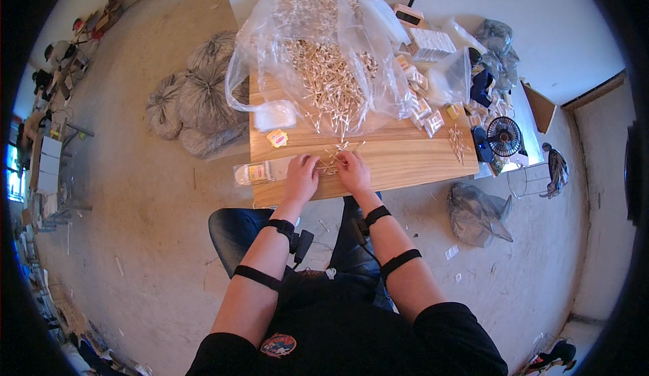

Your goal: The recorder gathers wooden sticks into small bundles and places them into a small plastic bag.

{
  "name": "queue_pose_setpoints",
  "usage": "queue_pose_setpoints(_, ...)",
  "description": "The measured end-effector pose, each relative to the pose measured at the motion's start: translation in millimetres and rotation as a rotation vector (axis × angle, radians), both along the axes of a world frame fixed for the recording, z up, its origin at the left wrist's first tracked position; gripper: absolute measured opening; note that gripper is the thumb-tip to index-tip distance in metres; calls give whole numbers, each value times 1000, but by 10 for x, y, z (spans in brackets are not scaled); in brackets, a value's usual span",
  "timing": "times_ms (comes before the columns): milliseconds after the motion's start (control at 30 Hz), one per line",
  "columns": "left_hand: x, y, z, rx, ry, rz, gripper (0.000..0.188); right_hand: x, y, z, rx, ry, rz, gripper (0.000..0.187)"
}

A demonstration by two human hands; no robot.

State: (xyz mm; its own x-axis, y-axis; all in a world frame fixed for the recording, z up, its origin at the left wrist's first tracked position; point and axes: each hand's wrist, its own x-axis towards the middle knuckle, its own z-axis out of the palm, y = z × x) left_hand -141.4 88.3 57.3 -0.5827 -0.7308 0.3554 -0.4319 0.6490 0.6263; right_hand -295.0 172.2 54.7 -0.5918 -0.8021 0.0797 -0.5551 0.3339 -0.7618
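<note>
My left hand (302,176) and my right hand (353,172) are close together over the near edge of the wooden table (405,153). Between them several thin cotton swabs (329,167) point in different directions, and the fingers of both hands are pinched on them. Beside my left hand lies a clear packet (254,173) with swabs and a yellow label in it. A small yellow-and-white card (277,138) is just beyond that. Farther back, a large loose heap of cotton swabs (328,78) spills out of an open clear plastic bag (240,72).
A small loose pile of swabs (458,145) and filled small packs (420,109) lie to the right, near a black fan (503,136). Tied grey sacks (209,99) stand on the floor at left; a grey plastic bag (478,215) lies at right.
</note>
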Motion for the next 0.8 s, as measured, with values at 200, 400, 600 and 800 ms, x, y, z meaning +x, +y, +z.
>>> queue_pose_setpoints(200, -83, -53, 35, -22, -199, -18, 28, 27, 20, 51, -7, 136, 58, 11)
queue_pose_setpoints(400, -51, -112, 16, -58, -208, 11, 14, 18, 11, 33, 49, 80, 32, 9)
queue_pose_setpoints(600, -2, -201, 59, -36, -356, -22, 9, -34, -6, 5, -8, -15, 20, 10)
queue_pose_setpoints(800, 7, -254, 44, 86, -342, 56, 5, -7, -16, 56, -32, -30, 3, 12)
